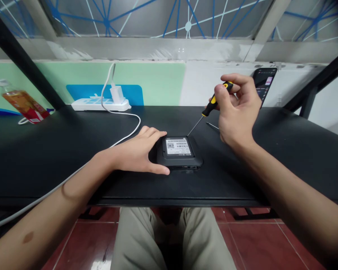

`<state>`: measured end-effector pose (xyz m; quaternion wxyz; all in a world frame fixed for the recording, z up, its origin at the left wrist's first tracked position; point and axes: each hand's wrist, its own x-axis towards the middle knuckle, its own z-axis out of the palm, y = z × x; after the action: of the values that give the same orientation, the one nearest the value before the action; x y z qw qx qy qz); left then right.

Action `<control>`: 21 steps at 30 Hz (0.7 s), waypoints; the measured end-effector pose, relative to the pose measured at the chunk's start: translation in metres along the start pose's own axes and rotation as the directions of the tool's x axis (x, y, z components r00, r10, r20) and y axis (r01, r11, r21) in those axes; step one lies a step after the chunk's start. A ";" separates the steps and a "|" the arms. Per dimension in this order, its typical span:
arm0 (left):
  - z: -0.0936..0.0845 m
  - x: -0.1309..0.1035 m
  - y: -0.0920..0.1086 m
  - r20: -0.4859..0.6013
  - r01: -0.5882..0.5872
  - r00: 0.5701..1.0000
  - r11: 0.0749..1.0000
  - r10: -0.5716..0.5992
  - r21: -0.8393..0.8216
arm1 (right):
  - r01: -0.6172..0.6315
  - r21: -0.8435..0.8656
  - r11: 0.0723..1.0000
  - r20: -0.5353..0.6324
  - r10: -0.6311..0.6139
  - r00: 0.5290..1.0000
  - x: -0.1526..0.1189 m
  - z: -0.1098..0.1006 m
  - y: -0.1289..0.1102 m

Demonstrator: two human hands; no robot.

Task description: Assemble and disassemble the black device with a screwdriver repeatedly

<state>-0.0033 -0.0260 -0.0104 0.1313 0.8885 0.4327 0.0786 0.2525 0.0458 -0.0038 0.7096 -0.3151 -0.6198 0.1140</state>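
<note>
A small black electronic box (pixel 197 152) lies on the black table with a white printed label (pixel 178 147) facing up and ports along its near side. My left hand (pixel 141 150) braces its left side, fingers at the far edge and thumb at the near edge. My right hand (pixel 238 107) is closed around the black and yellow handle of a screwdriver (pixel 210 106). The screwdriver is tilted, its tip touching or just over the box's far right corner. Whether the tip sits in a screw is too small to tell. Beneath my right hand a thin metal shaft (pixel 212 126) lies on the table, partly hidden.
A white power strip (pixel 101 105) with a plugged-in charger (pixel 117 94) stands by the wall. Its white cable (pixel 136 123) runs past my left arm. A drink bottle (pixel 25 105) is at far left. A phone (pixel 266 84) leans against the wall behind my right hand.
</note>
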 end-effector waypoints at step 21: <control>0.000 0.000 0.000 0.002 -0.001 1.000 1.000 0.001 0.004 | -0.160 0.098 0.982 0.072 0.153 0.986 0.000 0.002 0.004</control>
<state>-0.0030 -0.0258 -0.0104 0.1299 0.8891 0.4321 0.0768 0.2515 0.0494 -0.0061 0.6935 -0.3220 -0.6088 0.2114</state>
